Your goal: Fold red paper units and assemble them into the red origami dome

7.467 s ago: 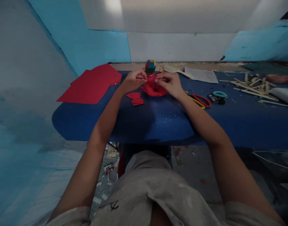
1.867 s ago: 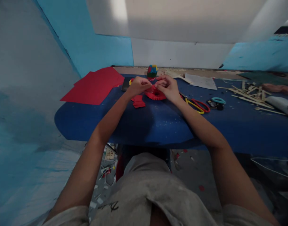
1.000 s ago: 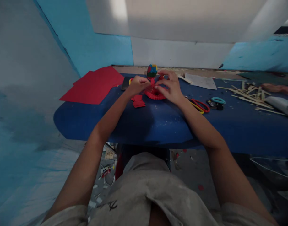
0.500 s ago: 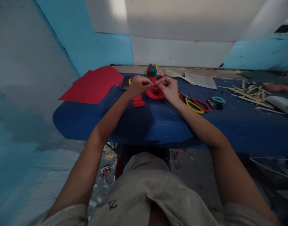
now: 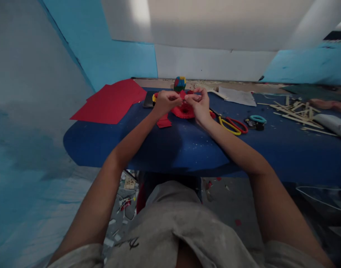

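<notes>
Red paper (image 5: pixel 182 93), red ring (image 5: pixel 184 113), blue table (image 5: pixel 142 149)

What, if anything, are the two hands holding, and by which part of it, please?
A small red piece, held between the left hand and right hand, apparently by its opposite sides; the exact grip is too small to tell.

The right hand (image 5: pixel 200 106), splayed a second ago, has drawn its fingers together.

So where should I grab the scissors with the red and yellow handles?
Probably by the handle loops, from the near right side. They open toward that side, while the dark blades point away and left, toward the right hand.
</notes>
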`<state>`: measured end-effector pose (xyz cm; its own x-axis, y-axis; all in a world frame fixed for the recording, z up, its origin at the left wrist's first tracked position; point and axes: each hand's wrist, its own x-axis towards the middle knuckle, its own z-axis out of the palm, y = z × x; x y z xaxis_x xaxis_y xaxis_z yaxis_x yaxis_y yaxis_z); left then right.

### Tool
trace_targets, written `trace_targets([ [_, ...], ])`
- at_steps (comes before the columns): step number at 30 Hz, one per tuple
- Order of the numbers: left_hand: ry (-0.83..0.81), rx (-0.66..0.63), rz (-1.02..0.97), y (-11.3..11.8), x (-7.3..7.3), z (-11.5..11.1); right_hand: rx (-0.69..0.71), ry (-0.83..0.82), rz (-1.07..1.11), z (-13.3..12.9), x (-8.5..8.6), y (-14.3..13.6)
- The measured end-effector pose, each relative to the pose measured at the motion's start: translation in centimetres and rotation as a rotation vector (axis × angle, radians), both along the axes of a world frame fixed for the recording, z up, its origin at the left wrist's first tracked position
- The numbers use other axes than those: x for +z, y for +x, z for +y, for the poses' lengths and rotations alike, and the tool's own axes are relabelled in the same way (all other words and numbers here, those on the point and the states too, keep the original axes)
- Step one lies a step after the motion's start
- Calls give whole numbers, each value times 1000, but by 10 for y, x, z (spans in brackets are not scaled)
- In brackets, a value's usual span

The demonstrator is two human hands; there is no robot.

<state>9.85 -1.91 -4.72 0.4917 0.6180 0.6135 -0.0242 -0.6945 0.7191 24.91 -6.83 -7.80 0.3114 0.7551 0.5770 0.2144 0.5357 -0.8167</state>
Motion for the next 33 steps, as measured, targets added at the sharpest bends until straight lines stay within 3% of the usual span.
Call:
trace_targets([
  [5,-220,-99,-27,1,4,-5,102,-39,4,-4,10,4],
  [13,-251,-173,108,-8,10,-8,203,-144,-260,-18,25,14],
  [19,-675,-395,162,-16,17,-11,-50,223,-571,-26,32,22],
  [24,-712,-457,176,-21,12,-4,-16,285,-743,-32,39,28],
  [27,-639,-401,123,-19,12,-5,72,171,-661,-28,36,32],
  [33,-320,-230,-63,-8,10,-10,184,-177,-11,-15,27,31],
])
